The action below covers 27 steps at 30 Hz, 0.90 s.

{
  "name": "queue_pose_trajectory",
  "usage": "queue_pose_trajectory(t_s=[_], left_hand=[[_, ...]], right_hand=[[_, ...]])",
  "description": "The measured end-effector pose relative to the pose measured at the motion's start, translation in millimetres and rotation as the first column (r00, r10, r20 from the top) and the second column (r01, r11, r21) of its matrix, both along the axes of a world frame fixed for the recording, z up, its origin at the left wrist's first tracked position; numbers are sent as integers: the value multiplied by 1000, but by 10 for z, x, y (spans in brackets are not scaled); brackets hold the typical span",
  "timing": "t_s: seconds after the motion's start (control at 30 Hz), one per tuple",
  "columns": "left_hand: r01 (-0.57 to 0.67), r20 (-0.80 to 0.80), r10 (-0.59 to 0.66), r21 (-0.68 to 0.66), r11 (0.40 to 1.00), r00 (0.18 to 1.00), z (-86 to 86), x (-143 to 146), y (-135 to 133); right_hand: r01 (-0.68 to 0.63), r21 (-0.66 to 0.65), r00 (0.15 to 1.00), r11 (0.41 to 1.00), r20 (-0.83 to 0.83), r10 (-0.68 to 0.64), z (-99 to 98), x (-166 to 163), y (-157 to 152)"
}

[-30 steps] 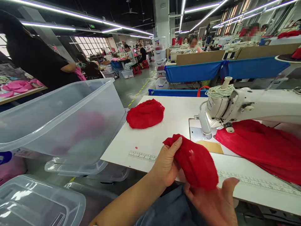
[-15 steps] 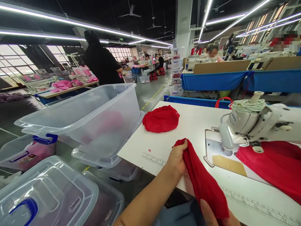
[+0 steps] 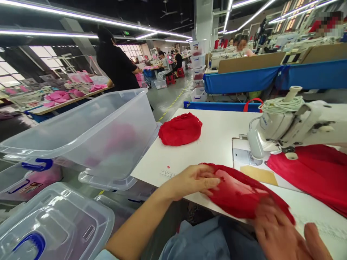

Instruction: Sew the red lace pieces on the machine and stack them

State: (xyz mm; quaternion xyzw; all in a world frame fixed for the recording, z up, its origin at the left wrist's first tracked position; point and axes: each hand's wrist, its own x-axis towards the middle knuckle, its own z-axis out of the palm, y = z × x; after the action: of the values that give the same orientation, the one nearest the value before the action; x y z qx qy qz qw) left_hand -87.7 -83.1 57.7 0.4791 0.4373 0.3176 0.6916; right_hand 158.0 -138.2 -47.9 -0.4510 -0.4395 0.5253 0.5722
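Note:
A red fabric piece lies spread at the near edge of the white sewing table. My left hand rests on its left end, fingers stretched flat over the cloth. My right hand is low at the right, blurred by motion, fingers spread over the cloth's near right end. A second red fabric piece sits apart, farther back on the table's left side. More red cloth lies under the white sewing machine.
A tilted clear plastic bin stands left of the table, with lidded bins below it. A person in black stands at a table with pink pieces. Blue-draped workstations and other workers are behind.
The red piece held up in both hands has been laid down and spread flat on the table edge. My left hand went from pinching it to lying flat on it.

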Motion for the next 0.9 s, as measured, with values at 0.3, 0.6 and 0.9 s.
queue_pose_trajectory(t_s=[0.3,0.6,0.9], left_hand=[[29,-565,457,650,759,687,-412,-85,204],[423,-741,410,652,629,533,-614,121,148],[357,-706,462,686,634,536,-628,153,276]], right_hand=[[168,-173,986,970,10,-169,349,-16,337],[537,99,844,838,-59,-533,588,232,695],[463,19,886,886,-44,-462,489,281,742]])
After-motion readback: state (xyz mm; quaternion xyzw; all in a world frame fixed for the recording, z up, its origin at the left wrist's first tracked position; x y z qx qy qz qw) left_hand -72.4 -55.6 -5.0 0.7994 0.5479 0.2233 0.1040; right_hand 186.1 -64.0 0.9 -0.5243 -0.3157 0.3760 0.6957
